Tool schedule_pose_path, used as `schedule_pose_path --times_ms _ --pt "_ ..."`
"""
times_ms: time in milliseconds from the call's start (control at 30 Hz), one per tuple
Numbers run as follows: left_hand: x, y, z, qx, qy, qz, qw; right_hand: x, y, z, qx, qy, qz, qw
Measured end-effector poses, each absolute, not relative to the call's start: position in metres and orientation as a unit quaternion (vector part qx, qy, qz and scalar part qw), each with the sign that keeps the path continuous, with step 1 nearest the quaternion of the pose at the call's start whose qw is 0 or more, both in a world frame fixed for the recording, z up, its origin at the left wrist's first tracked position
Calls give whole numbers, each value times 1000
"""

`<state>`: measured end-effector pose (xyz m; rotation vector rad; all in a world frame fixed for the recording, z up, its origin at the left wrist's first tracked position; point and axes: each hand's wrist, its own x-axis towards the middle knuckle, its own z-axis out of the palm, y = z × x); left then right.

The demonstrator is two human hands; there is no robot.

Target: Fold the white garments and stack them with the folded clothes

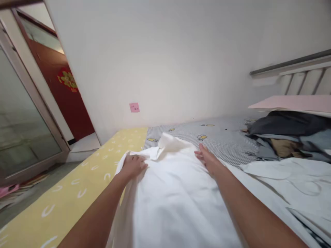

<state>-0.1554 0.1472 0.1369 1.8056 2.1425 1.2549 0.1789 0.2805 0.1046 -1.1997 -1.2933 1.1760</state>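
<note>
A white shirt [176, 193] lies spread on the bed in front of me, its collar [172, 143] standing up at the far end. My left hand [133, 165] rests on the shirt's left shoulder, fingers laid over the cloth and pointing right. At the right shoulder edge is my right hand [208, 160], fingers stretched out against the fabric. Neither hand shows a grip on the cloth. Creases run down the shirt's body, and its near end passes out of view at the bottom.
The bed carries a yellow sheet [74, 186] and a grey checked sheet [219, 141]. Folded dark clothes [297, 124] are stacked at right under a pink flat board [294, 102]. More white cloth [300, 179] lies nearer. A pink note [134, 107] is on the wall.
</note>
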Motion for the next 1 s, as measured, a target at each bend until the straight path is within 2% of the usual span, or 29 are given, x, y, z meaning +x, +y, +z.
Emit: schedule_pose_path --times_ms 133,233,333,467,567,667,733,833,900,1000 --pt "-163 150 68 611 740 278 35 175 283 28 -592 -572 415 387" --pt "-172 129 20 643 745 175 38 185 271 -20 -622 -701 221 269" --pt "-181 112 -4 637 758 137 32 189 264 -39 -618 -768 60 156" --pt "-189 85 7 582 805 118 -26 195 262 -41 -631 -769 29 98" --pt "-195 44 22 472 876 74 -60 207 256 -46 -637 -766 37 82" --pt "-199 -6 20 409 912 6 -40 217 240 -51 -650 -755 39 77" --pt "-201 -31 15 444 896 -7 -11 221 222 -50 -670 -738 35 71" --pt "-215 -41 25 505 861 48 30 222 193 -43 -700 -710 47 63" --pt "-234 -29 51 484 867 108 43 220 178 -38 -713 -695 64 68" --pt "-265 2 106 404 902 153 -9 224 165 -36 -714 -685 104 102"
